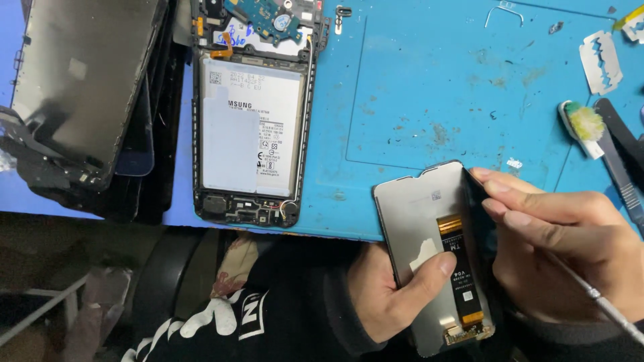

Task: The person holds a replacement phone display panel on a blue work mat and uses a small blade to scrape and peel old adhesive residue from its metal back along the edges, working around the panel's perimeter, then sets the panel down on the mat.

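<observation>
We are clamping our left hand [392, 291] under a loose phone screen panel [436, 255], thumb pressed on its grey back, while our right hand [570, 248] is pinching the panel's right edge, its fingers [510, 201] also closed around a thin metal tool [604, 305]. We judge we are working at that edge; the next move needs a steady, shallow touch. At ten o'clock, the opened phone [253, 114] is lying on the blue counter [429, 87]; bare mat stays at twelve, with a razor blade [600, 62] and toothbrush [582, 127] crowding two o'clock.
</observation>
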